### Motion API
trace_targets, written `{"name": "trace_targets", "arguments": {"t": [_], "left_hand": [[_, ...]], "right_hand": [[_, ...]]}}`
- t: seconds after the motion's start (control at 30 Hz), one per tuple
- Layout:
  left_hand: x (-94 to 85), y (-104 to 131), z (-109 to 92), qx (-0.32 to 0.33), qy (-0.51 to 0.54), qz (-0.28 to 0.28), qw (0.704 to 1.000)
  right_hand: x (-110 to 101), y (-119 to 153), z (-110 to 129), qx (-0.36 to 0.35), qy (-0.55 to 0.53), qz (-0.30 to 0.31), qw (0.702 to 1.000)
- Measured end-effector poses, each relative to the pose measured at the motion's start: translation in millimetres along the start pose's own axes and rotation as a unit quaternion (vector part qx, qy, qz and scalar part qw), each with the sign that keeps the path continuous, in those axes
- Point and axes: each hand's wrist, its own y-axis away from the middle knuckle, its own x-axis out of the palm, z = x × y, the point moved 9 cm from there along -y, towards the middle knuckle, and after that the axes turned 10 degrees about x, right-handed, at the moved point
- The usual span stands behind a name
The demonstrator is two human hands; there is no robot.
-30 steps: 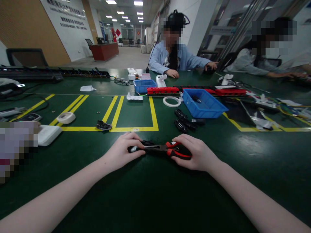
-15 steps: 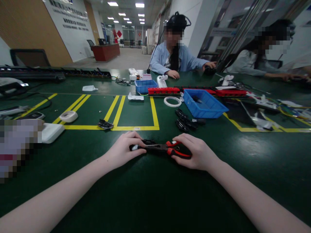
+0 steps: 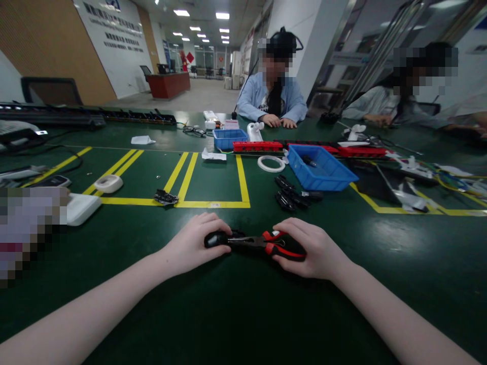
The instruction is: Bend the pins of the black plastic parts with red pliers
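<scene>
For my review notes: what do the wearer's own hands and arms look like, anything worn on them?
The left hand and right hand are ungloved, with no rings, watch or bracelet visible. Both forearms show bare to the frame edge, without sleeves. A small spot marks the left forearm near the wrist.

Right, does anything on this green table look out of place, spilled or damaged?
One small, ragged-looking black part lies on the yellow tape outline, apart from the loose heap of black plastic parts beside the larger blue plastic bin. It may be a stray; too small to judge damage.
</scene>
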Motion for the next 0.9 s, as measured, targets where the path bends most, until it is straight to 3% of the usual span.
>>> {"name": "trace_targets", "arguments": {"t": [0.13, 0.4, 0.9], "left_hand": [[-0.5, 2, -1, -0.007, -0.008, 0.000, 1.000], [5.5, 3, -14, 0.042, -0.065, 0.046, 0.996], [18.2, 3, -5, 0.050, -0.119, 0.096, 0.987]], "right_hand": [[1, 3, -2, -0.004, -0.007, -0.004, 1.000], [-1, 2, 9, -0.014, -0.008, 0.013, 1.000], [2, 4, 8, -0.025, -0.017, -0.003, 1.000]]}}
